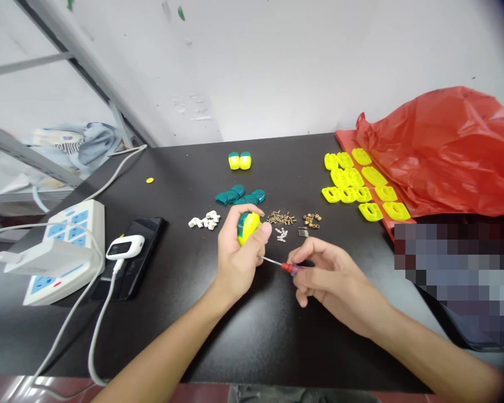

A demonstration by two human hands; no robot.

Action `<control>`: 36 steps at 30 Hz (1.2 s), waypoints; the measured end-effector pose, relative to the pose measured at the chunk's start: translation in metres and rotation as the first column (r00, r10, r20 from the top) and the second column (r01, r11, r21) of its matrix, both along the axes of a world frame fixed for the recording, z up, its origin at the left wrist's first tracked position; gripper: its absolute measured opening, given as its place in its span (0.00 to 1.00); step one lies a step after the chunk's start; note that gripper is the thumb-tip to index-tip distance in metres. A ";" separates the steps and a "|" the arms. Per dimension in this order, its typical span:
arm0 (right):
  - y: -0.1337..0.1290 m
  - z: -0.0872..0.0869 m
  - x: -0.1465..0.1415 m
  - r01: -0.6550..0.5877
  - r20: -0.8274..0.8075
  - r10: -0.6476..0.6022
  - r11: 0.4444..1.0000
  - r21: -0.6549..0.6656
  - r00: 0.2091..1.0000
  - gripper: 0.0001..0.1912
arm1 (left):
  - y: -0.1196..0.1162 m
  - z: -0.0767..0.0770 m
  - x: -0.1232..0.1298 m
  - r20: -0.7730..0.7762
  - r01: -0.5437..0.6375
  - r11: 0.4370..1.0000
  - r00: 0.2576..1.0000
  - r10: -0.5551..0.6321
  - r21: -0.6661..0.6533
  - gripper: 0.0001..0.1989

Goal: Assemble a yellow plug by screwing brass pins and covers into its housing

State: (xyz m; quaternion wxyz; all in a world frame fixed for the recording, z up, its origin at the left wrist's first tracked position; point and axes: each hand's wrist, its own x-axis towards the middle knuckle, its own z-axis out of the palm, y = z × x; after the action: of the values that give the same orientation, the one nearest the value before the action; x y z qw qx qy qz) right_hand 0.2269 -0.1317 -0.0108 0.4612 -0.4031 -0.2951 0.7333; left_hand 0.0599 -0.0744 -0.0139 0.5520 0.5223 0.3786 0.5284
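Observation:
My left hand [237,263] is shut around a rounded yellow and green plastic casing [248,228]. My right hand [331,277] pinches a small screwdriver [282,265] with a red and black handle. Its thin steel shaft points left, with the tip close to my left hand. Contact between tip and casing cannot be told. Just beyond my hands lie small brass screws [281,218], white plastic clips [204,221], and teal plastic shells [239,196]. A pair of joined yellow and teal pieces [239,160] stands farther back.
Yellow plastic pieces [353,182] lie on a red tray [376,201] beside a red plastic bag [441,151]. To the left are a white power strip [63,252], a black phone [130,257], and white cables on the black tabletop [235,347]. A pixelated patch [457,285] covers the right side.

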 end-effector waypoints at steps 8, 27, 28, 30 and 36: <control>-0.014 0.001 0.003 0.035 0.298 -0.191 0.888 0.459 0.935 0.04 | 0.010 0.013 0.001 0.196 0.176 0.932 0.974 -0.118 -0.316 0.13; -0.022 0.001 0.004 -0.088 0.457 -0.556 0.564 0.821 0.695 0.10 | 0.013 0.010 -0.005 0.307 0.415 0.780 0.904 -0.297 -0.469 0.11; -0.021 0.002 0.004 -0.098 0.465 -0.562 0.560 0.822 0.685 0.10 | 0.012 0.009 -0.005 0.300 0.414 0.781 0.905 -0.300 -0.468 0.11; -0.021 0.003 0.005 -0.108 0.473 -0.570 0.555 0.824 0.672 0.09 | 0.011 0.009 -0.004 0.292 0.416 0.783 0.905 -0.308 -0.462 0.12; -0.019 0.008 0.003 -0.115 0.469 -0.602 0.530 0.840 0.646 0.10 | 0.008 0.009 0.000 0.240 0.374 0.836 0.924 -0.299 -0.401 0.12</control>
State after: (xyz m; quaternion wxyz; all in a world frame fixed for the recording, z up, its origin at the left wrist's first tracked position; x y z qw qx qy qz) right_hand 0.2301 -0.1509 -0.0026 0.5446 -0.4363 -0.6851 0.2090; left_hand 0.0600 -0.0668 -0.0047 0.7696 0.3964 0.3419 0.3657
